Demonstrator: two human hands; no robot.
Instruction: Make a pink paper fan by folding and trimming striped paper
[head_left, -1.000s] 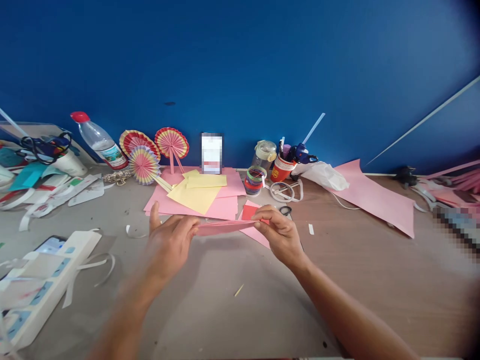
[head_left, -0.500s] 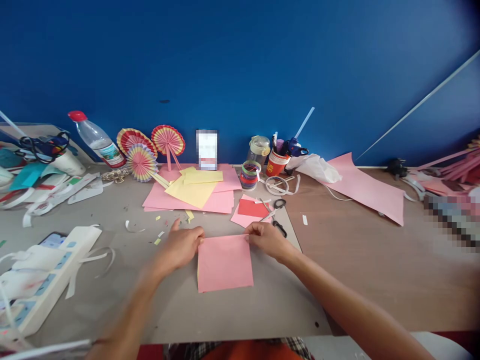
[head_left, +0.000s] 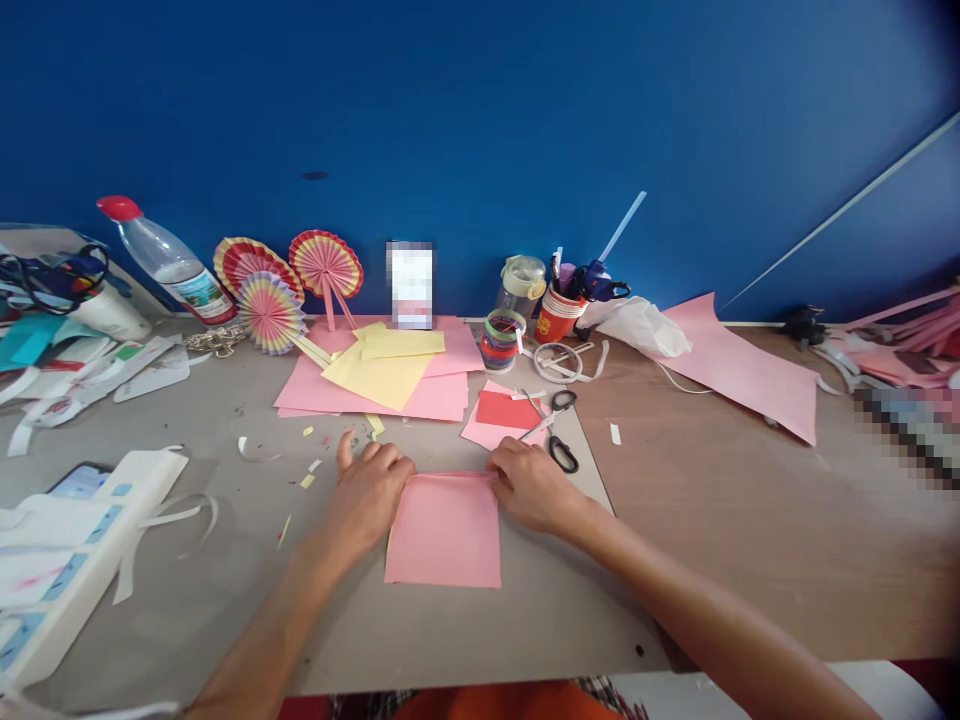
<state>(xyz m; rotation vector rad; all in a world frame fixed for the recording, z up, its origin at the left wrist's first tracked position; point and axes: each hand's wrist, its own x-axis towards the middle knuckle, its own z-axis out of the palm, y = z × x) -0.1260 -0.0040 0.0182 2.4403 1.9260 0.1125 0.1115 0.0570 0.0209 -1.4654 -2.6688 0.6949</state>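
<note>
A square of pink paper (head_left: pixel 444 532) lies on the grey table in front of me, with a narrow folded strip along its far edge. My left hand (head_left: pixel 371 492) pinches the far left corner, its thumb or a finger raised. At the far right corner, my right hand (head_left: pixel 529 485) is closed on the same edge with curled fingers. Just beyond the right hand are scissors (head_left: pixel 562 452), resting partly on a red paper (head_left: pixel 510 409) and a pink sheet. A stack of pink sheets (head_left: pixel 442 397) with yellow paper (head_left: pixel 379 375) on top lies farther back.
Paper fans (head_left: pixel 327 265) and a bottle (head_left: pixel 176 262) stand by the blue wall. A phone (head_left: pixel 411 285), a jar (head_left: pixel 501 340) and a red cup (head_left: pixel 559 315) are also at the back. A power strip (head_left: pixel 97 530) lies left; pink paper (head_left: pixel 742 370) lies right.
The far edge of the pink paper now shows a narrow fold. My right hand's fingers have curled further over that edge. The view has shifted slightly.
</note>
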